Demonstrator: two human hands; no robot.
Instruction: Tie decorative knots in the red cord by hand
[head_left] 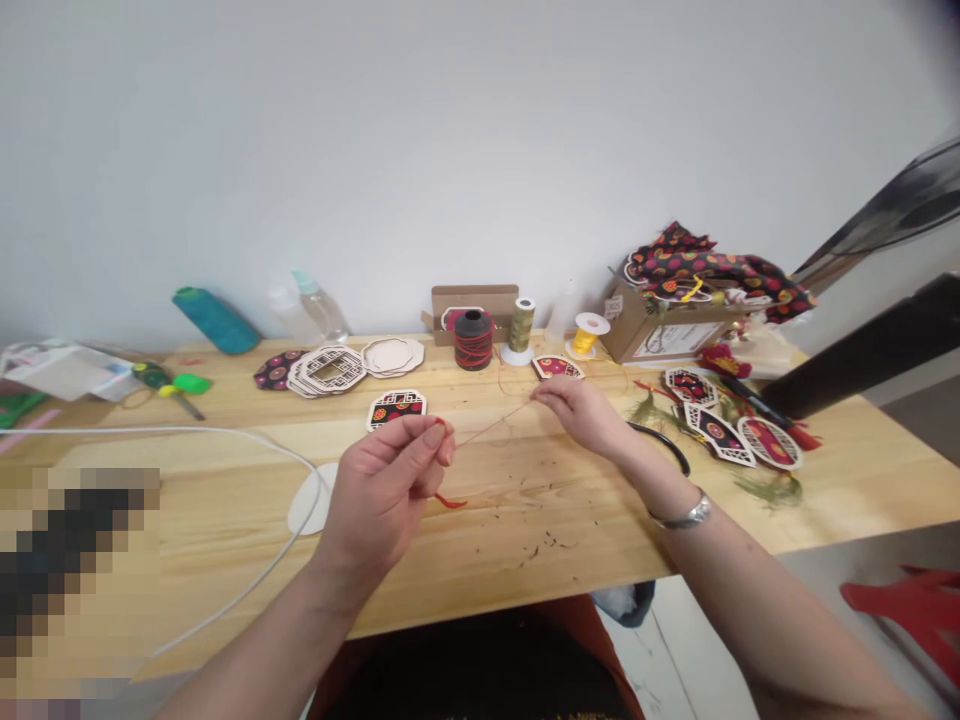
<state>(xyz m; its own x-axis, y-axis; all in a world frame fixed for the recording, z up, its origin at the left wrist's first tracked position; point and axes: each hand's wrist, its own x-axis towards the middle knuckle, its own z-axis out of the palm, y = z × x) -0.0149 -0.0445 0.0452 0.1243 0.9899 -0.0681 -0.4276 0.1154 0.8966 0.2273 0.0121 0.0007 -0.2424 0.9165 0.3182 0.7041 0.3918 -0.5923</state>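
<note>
A thin reddish thread (495, 425) runs taut between my two hands above the wooden table. My left hand (390, 475) is closed, thumb and index finger pinching a bit of red cord; a loose red end (451, 502) hangs out below the fingers. My right hand (577, 412), farther forward and to the right, pinches the thread's other end between its fingertips. Just behind my left hand lies a lattice-framed patterned ornament (397, 408). A similar ornament (557, 368) lies past my right fingertips, partly hidden by the hand.
Along the wall stand a black spool of red cord (473, 345), a green thread spool (522, 325) and a yellow spool (589, 335). Wooden frames (330, 370) are stacked left of them. A cardboard box (667, 335) holds fabric. A white cable (247, 435) crosses the left side.
</note>
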